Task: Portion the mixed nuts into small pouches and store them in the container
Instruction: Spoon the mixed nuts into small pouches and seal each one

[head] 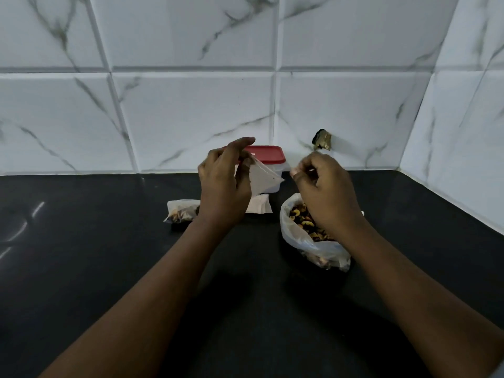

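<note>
My left hand pinches a small clear pouch and holds it up above the counter. To its right, my right hand hovers with curled fingers over the open plastic bag of mixed nuts; whether it holds any nuts I cannot tell. A clear container with a red lid stands shut against the wall, partly hidden behind the pouch. A filled pouch of nuts lies on the counter to the left of my left wrist. More flat pouches lie under the raised one.
The black counter runs to a marble-tiled wall at the back and another on the right. A small dark hole with a brass fitting sits low in the back wall.
</note>
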`<action>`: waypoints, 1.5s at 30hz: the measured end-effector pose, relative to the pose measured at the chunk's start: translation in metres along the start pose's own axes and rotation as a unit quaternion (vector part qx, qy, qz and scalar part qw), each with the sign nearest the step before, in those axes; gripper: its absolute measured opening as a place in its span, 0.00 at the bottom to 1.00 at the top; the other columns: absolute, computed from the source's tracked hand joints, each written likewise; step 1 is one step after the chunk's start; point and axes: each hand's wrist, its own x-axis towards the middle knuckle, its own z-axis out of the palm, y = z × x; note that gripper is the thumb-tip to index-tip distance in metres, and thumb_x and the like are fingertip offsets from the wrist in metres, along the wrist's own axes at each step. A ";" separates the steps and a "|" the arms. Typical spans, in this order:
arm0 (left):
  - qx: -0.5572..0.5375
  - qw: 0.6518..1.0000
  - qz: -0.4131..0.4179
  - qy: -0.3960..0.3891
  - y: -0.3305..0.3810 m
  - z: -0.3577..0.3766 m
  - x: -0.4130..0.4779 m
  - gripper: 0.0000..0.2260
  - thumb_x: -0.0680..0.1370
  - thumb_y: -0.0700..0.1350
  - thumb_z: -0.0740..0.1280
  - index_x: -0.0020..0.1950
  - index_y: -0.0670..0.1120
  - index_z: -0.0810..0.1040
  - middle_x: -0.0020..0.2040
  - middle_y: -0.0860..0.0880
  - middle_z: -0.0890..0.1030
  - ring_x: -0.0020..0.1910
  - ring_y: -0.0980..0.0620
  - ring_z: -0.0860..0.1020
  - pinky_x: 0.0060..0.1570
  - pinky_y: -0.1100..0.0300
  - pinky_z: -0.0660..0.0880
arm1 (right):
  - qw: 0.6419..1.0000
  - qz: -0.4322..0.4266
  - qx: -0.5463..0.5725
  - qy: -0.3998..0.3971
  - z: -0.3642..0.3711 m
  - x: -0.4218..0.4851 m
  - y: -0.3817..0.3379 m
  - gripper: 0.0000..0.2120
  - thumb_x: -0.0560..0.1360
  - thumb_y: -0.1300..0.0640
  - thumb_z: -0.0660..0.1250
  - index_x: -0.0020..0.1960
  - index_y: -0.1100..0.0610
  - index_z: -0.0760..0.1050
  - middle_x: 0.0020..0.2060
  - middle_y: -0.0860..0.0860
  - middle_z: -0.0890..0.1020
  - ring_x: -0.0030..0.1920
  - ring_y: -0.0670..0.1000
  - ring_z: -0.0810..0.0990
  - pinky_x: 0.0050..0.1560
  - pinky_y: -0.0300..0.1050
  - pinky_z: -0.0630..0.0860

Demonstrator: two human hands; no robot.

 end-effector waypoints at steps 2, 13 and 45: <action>-0.080 0.995 -0.043 -0.049 0.006 0.000 -0.002 0.21 0.82 0.36 0.64 0.72 0.53 0.73 0.53 0.54 0.82 0.58 0.54 0.79 0.62 0.45 0.76 | 0.994 0.046 0.090 -0.040 -0.001 0.000 -0.002 0.05 0.82 0.57 0.69 0.57 0.52 0.77 0.49 0.46 0.81 0.46 0.42 0.80 0.45 0.29 0.76; -0.130 0.982 -0.060 -0.126 0.018 -0.003 -0.005 0.21 0.83 0.38 0.67 0.74 0.52 0.73 0.52 0.55 0.83 0.57 0.57 0.81 0.60 0.69 0.73 | 0.953 0.098 0.238 -0.161 0.000 -0.008 -0.008 0.06 0.81 0.60 0.71 0.50 0.52 0.85 0.46 0.51 0.88 0.49 0.55 0.87 0.47 0.45 0.86; -0.145 0.979 -0.064 -0.130 0.035 0.006 -0.017 0.24 0.81 0.42 0.72 0.75 0.49 0.69 0.41 0.52 0.82 0.39 0.56 0.82 0.40 0.64 0.78 | 0.993 0.010 0.064 -0.094 -0.003 -0.005 -0.003 0.09 0.79 0.58 0.73 0.57 0.52 0.87 0.43 0.41 0.87 0.45 0.37 0.85 0.45 0.30 0.79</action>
